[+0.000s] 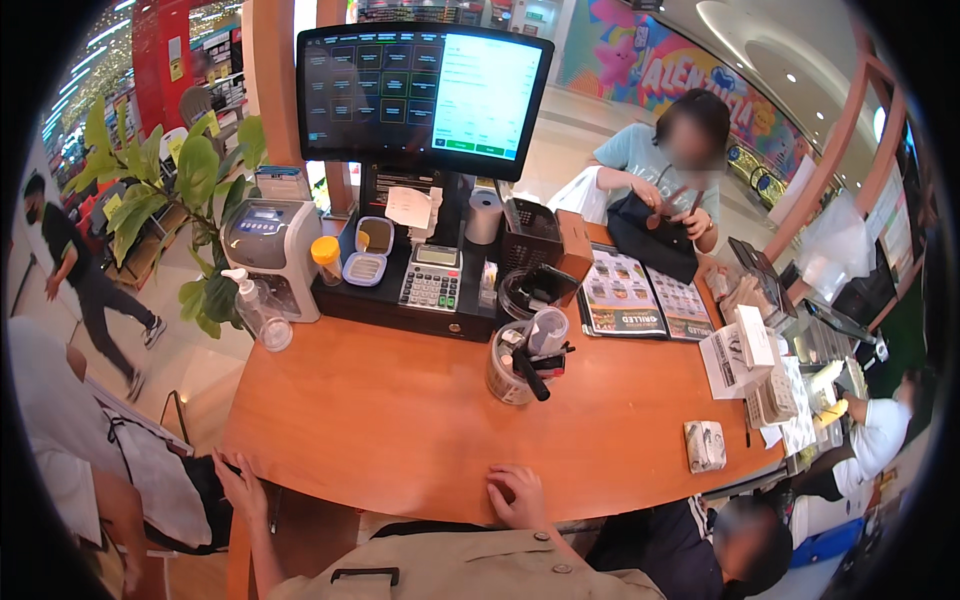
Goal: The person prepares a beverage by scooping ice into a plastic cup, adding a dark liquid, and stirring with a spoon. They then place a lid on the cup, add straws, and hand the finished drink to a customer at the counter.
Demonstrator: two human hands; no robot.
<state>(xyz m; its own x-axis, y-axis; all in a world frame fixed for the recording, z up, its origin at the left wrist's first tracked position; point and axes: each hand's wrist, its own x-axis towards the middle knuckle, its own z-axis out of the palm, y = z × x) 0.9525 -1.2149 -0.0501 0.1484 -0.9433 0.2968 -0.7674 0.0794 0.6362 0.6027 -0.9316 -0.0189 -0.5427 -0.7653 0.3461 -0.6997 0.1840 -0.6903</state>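
My left hand (240, 487) is at the left edge of the wooden counter (400, 430), fingers stretched out and holding nothing. At the counter's near edge rests my right hand (518, 497), its fingers loosely curled in with nothing seen in them. Beyond it stands a clear round tub (508, 382) of pens and markers. Farther back, a calculator (433, 276) lies on a black cash drawer (400, 318), below a large touchscreen monitor (370, 95). A small wrapped packet (705, 446) sits to the right of my right hand.
Across the counter a customer (655, 165) handles a black bag (650, 235) near an open menu (622, 290). A clear pump bottle (263, 312) and grey machine (272, 250) stand at left. A person (110, 470) is close at left; another (720, 550) is low at right.
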